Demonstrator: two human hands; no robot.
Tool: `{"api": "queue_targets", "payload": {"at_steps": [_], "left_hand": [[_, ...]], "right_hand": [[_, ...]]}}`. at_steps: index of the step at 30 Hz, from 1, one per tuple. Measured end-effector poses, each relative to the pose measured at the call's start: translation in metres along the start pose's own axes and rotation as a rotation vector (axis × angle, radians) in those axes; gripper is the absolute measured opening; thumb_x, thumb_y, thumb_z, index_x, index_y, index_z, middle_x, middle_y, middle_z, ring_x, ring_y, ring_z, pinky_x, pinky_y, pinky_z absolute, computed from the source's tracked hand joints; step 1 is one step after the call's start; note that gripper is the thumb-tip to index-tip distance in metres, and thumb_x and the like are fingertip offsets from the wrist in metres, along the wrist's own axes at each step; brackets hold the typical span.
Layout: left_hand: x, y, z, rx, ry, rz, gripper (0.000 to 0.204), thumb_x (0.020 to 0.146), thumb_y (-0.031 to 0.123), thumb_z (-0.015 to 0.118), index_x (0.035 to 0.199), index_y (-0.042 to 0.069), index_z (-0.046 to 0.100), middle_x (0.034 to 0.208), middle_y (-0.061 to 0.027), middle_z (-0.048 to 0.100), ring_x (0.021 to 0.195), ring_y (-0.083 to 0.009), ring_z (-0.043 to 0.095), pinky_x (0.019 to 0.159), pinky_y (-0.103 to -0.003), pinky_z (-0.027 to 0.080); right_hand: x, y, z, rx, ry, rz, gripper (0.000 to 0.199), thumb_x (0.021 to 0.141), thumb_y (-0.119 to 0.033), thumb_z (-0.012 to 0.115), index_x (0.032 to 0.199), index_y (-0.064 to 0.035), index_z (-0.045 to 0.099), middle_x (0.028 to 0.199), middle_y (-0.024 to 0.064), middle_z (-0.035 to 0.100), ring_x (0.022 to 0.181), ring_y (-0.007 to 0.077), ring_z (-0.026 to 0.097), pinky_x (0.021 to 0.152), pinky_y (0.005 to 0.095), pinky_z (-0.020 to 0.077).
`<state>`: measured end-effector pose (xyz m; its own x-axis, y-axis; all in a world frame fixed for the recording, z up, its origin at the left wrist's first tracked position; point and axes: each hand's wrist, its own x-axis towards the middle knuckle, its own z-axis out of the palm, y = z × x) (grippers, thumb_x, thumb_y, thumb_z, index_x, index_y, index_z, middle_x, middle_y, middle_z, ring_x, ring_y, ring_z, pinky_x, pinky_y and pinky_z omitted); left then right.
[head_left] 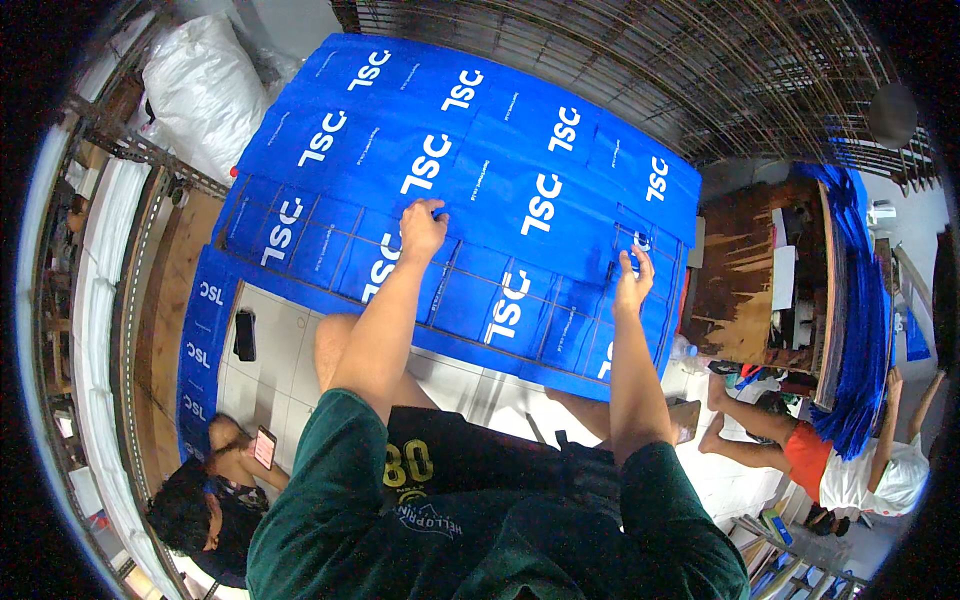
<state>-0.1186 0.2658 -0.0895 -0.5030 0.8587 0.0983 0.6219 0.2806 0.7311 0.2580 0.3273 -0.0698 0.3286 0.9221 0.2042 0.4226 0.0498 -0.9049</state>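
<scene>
Sheeting, bright blue with rows of white lettering, spreads across a large work surface from the centre up to 12 o'clock, taking up most of the upper middle. A grid of thin dark rods lies over its near part, along the side closest to the person, who wears a dark green T-shirt. The left hand, at 11 o'clock, is loosely curled over the blue; whether it pinches anything, I cannot tell. The right hand, at 3 o'clock, has its fingers part bent and spread, with a small dark-and-white item at the fingertips; a firm grip cannot be made out. A black phone rests on pale tiles at 9 o'clock. At 8 o'clock a seated co-worker holds a lit phone. A white plastic sack bulges at 10 o'clock, wire racks fill 1 o'clock, and a person in red shorts is at 4 o'clock, beside hanging blue material
</scene>
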Motion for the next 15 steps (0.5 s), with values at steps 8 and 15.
{"api": "queue_targets", "payload": {"at_steps": [8,15], "left_hand": [[0.001,0.004,-0.004,0.024,-0.011,0.011,0.024,0.069,0.014,0.07,0.092,0.007,0.068,0.096,-0.015,0.065,0.084,-0.0304,0.063,0.077,-0.038,0.05],[0.0,0.004,-0.008,0.087,0.004,0.028,0.028,0.07,0.02,0.07,0.094,0.006,0.067,0.097,-0.0158,0.063,0.086,-0.0321,0.061,0.077,-0.039,0.049]], "right_hand": [[0.001,-0.004,-0.013,-0.06,-0.025,-0.103,0.027,0.076,-0.028,0.071,0.099,-0.0137,0.067,0.133,0.0189,0.04,0.129,0.0302,0.031,0.108,0.0435,0.0155],[-0.007,-0.002,-0.031,-0.323,-0.091,0.036,0.039,0.072,-0.038,0.071,0.105,-0.0175,0.065,0.133,0.0207,0.04,0.132,0.0305,0.023,0.11,0.047,0.004]]}}
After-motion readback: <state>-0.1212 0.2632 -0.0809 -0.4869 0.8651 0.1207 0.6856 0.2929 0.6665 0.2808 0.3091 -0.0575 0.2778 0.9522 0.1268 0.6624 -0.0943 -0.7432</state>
